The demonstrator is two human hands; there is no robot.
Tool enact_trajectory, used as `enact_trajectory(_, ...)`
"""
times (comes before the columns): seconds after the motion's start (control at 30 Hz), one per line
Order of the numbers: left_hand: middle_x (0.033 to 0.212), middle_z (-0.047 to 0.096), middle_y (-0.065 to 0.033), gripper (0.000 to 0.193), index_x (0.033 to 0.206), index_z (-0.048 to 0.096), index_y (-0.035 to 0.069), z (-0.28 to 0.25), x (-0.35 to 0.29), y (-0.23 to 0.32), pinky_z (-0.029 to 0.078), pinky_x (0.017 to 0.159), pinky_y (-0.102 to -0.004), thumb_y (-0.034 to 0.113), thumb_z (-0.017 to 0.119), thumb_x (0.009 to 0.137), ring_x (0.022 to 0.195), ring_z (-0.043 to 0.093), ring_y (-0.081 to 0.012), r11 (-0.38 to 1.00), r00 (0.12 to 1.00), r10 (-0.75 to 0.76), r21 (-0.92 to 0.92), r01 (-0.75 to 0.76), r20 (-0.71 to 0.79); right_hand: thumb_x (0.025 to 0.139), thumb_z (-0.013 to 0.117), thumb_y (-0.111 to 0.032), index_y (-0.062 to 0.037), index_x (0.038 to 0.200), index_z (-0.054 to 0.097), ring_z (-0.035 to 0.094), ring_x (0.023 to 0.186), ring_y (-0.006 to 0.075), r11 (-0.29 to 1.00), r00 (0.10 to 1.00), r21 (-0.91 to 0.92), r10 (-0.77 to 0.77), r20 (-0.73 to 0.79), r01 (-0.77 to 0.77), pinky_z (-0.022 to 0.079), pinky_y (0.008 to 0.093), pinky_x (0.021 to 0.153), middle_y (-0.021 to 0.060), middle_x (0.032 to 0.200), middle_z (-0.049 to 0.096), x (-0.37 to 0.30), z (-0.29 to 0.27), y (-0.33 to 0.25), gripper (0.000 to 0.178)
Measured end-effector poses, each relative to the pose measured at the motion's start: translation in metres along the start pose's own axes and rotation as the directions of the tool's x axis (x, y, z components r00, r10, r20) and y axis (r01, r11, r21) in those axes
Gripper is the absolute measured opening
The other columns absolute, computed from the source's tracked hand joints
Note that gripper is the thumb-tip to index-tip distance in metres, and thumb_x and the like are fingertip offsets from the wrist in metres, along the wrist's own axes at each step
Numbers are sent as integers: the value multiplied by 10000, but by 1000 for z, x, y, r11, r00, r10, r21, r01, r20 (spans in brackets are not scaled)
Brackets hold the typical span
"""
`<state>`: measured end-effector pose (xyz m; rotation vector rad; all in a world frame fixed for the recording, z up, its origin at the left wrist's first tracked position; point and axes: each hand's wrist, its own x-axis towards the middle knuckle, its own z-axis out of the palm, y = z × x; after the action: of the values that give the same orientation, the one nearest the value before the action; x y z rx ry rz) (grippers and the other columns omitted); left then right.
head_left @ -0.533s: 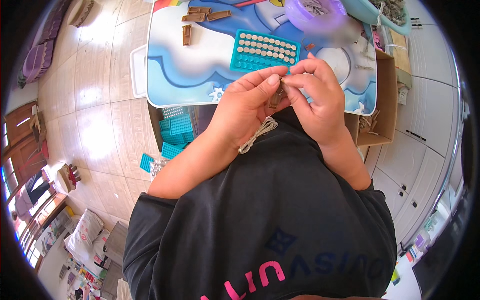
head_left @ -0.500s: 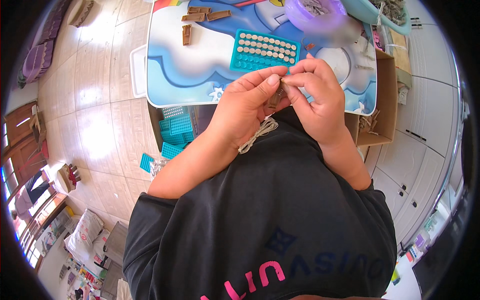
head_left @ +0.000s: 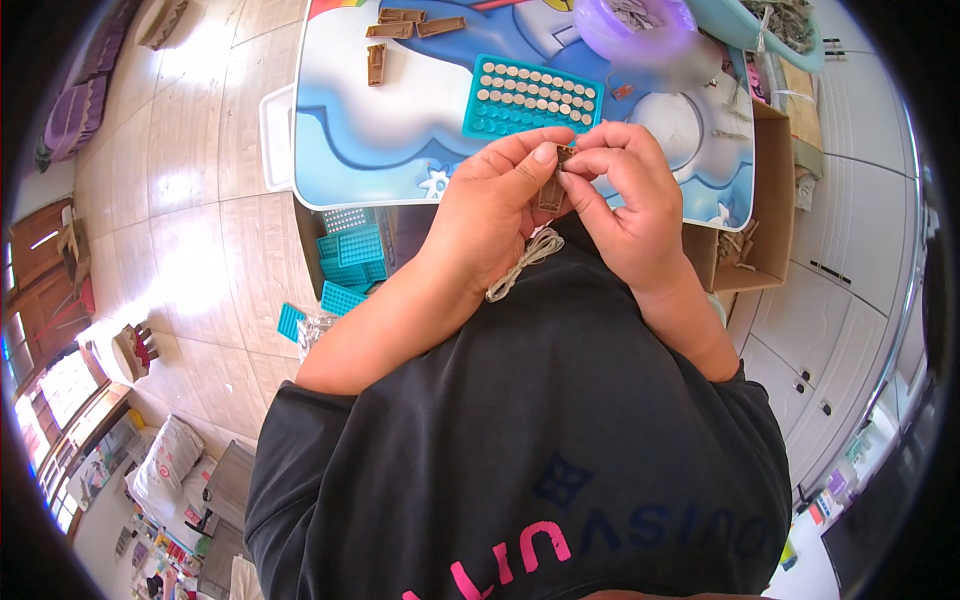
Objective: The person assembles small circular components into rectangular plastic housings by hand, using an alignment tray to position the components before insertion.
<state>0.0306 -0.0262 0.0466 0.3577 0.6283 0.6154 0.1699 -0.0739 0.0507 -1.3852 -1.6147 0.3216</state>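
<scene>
Between my two hands is a small brown plastic casing (head_left: pixel 550 194), long and narrow with a hollow inside. My left hand (head_left: pixel 497 190) is closed round it, the thumb pressing near its upper end. A bundled light-coloured cord (head_left: pixel 527 264) hangs below the left palm. My right hand (head_left: pixel 632 195) pinches at the casing's upper end with thumb and forefinger; any small part between those fingertips is hidden. Just beyond my hands lies a teal tray (head_left: pixel 531 97) with rows of round silvery discs, its nearest rows of pockets unfilled.
Several brown casings (head_left: pixel 414 26) lie at the table's far left. A purple basin (head_left: pixel 632 25) and a light-blue basin (head_left: pixel 765 30) with cord bundles stand far right. Below the table are teal trays (head_left: pixel 352 250) on the left and a cardboard box (head_left: pixel 765 200) on the right.
The casing has turned slightly in my left hand and shows more of its hollow side. My right fingertips have shifted a little at its upper end.
</scene>
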Motion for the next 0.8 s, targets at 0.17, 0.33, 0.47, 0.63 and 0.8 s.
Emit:
enact_trajectory(0.17, 942, 594, -102, 211, 1094, 502, -14, 3, 2, -1, 508, 771, -305, 120, 471, 933, 853, 603, -175, 994, 990, 111, -13, -113, -89, 659, 728, -140, -61, 753, 557, 542, 710, 252, 962, 987, -219, -160, 21, 161, 404, 343, 639, 64, 801, 555, 3, -5, -10, 211)
enact_trajectory(0.33, 1022, 559, -140, 196, 1082, 430, -3, 3, 6, -2, 507, 805, -326, 64, 495, 910, 955, 594, -233, 973, 958, 228, 5, -231, -176, 640, 744, -193, -75, 818, 535, 550, 713, 258, 989, 987, -134, -40, 154, 61, 399, 355, 647, 61, 771, 557, -2, 0, -22, 299)
enact_trajectory(0.47, 1073, 551, -154, 197, 1108, 432, 7, 3, 6, -3, 494, 857, -370, 81, 465, 928, 1027, 575, -269, 962, 946, 270, 76, -260, -179, 687, 735, -85, -56, 865, 512, 555, 694, 164, 895, 918, 237, 329, 222, -378, 442, 290, 612, 48, 757, 550, -17, 9, -13, 287)
enact_trajectory(0.63, 1080, 539, -167, 227, 1146, 403, 5, 3, 9, 0, 497, 880, -395, 74, 442, 933, 1034, 569, -290, 922, 906, 388, 98, -376, -172, 761, 655, 43, -35, 882, 505, 522, 721, 66, 511, 794, 621, 500, 347, -594, 439, 210, 636, 7, 788, 548, -31, 9, -3, 208)
enact_trajectory(0.8, 1077, 537, -164, 224, 1147, 397, 3, 1, 9, 1, 498, 883, -397, 72, 432, 937, 1032, 569, -287, 905, 889, 424, 111, -410, -176, 745, 658, 27, -27, 817, 521, 532, 696, 112, 720, 887, 519, 343, 309, -460, 436, 240, 634, 33, 748, 556, -34, -4, 16, 164)
